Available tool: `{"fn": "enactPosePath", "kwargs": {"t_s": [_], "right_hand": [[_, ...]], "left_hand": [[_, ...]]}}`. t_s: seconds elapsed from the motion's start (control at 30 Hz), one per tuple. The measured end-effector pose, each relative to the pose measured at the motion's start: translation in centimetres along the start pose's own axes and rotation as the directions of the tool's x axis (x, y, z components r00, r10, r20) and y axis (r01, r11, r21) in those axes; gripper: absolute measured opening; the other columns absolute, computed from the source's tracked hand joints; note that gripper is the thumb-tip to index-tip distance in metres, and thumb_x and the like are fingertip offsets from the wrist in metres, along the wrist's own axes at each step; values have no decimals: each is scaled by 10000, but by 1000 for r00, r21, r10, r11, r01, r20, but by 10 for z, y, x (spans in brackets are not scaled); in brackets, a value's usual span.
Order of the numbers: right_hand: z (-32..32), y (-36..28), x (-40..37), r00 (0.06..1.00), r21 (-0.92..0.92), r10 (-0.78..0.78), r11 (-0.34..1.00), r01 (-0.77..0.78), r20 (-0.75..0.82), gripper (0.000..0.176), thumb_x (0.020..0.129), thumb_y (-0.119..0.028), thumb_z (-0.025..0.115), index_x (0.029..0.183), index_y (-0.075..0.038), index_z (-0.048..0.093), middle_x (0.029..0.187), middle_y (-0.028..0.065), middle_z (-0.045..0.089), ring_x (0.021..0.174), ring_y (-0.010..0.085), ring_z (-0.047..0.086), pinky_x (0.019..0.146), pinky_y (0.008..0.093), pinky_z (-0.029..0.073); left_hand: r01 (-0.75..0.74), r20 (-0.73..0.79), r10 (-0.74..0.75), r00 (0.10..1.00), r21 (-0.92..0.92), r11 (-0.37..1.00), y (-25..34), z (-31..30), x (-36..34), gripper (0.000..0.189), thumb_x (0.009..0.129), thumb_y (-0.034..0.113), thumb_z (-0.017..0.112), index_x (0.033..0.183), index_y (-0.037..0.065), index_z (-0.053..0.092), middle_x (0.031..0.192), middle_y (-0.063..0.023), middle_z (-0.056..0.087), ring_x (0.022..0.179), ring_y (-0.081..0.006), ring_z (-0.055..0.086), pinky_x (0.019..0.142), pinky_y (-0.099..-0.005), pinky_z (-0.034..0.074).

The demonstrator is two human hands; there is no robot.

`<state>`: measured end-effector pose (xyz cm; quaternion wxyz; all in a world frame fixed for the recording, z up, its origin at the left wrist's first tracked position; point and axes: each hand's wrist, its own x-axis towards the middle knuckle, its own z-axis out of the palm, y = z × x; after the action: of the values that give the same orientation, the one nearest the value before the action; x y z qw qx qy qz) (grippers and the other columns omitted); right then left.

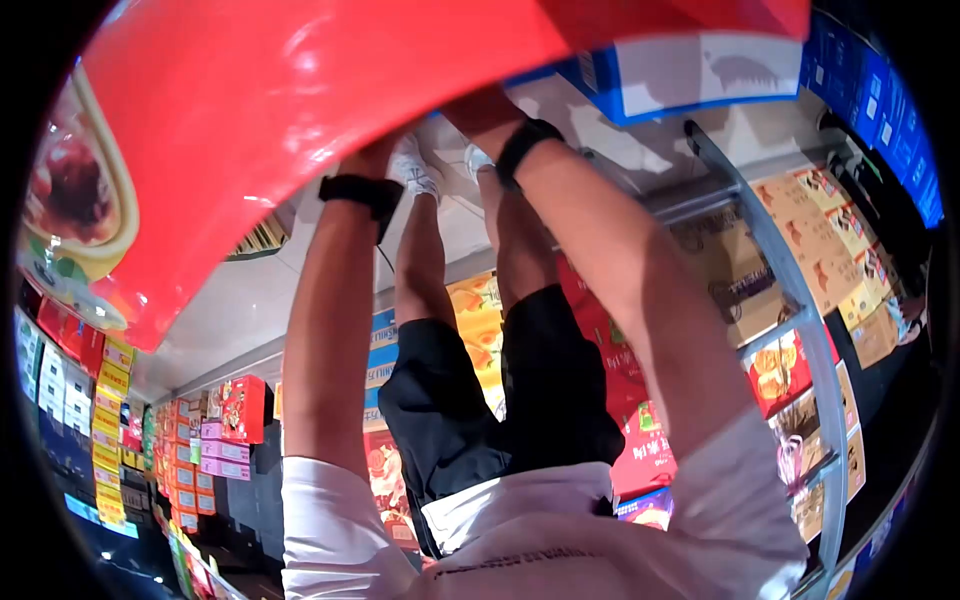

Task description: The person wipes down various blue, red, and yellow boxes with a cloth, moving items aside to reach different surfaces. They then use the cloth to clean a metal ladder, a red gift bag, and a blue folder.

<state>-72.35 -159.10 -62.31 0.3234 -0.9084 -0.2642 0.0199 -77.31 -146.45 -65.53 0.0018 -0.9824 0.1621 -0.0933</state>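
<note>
A large glossy red box (pixel 330 90) with a food picture fills the upper part of the view, very near the camera. My left hand (pixel 372 152) meets its lower edge, a black band around the wrist. Close beside it on the right, my right hand (pixel 482 112) reaches under the same edge, also with a black wristband. The red box rests on both hands, and its body hides their fingers. Beyond its right end is a blue-and-white box (pixel 710 75).
A grey metal rail frame (pixel 775 260) runs down the right side. Brown cartons (pixel 820 250) stand beyond it, and blue boxes (pixel 880 110) are stacked at the far right. Orange boxes (pixel 185 470) and yellow boxes (pixel 112 430) form stacks at left. Pale floor (pixel 270 290) shows around my feet.
</note>
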Motion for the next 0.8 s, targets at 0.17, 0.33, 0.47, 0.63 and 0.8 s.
{"fn": "enactPosePath", "kwargs": {"t_s": [0.17,0.33,0.47,0.63,0.8], "right_hand": [[-77,60,20,946,-292,135,955,-46,294,291,844,-249,600,1068,-89,693,1126,147,664,1055,307,621,893,445,478],[-91,40,-1,774,-306,246,949,-71,584,221,845,-212,590,984,-99,720,1019,124,700,957,302,659,854,463,489],[-77,-2,-100,867,-824,-40,293,485,496,162,836,-156,591,892,-118,739,872,85,718,830,287,691,807,469,505],[-43,-26,-99,793,-258,31,953,160,608,203,810,-125,605,978,-111,718,898,110,713,861,268,689,795,458,510],[-49,-55,-43,929,62,-83,996,65,362,333,800,-79,602,1130,-116,629,868,151,694,797,338,689,703,444,542]], "left_hand": [[328,529,-1,848,-525,785,59,6,58,674,848,428,650,1414,103,482,1430,-187,507,1339,-401,434,1070,-513,366],[610,547,-330,769,-476,633,111,-48,31,660,857,362,631,1455,143,457,1537,-112,397,1460,-325,288,1113,-567,324],[622,621,-198,758,-597,507,123,-7,-73,612,867,275,587,1452,154,453,1596,-76,294,1515,-266,179,1124,-614,294],[750,942,7,336,-272,602,63,-123,-53,532,885,280,566,1380,101,495,1493,-125,393,1395,-297,362,1084,-575,365],[709,605,-474,640,-703,60,5,-90,-107,546,927,302,623,1324,-23,437,1223,-282,596,1094,-448,602,936,-497,473]]}}
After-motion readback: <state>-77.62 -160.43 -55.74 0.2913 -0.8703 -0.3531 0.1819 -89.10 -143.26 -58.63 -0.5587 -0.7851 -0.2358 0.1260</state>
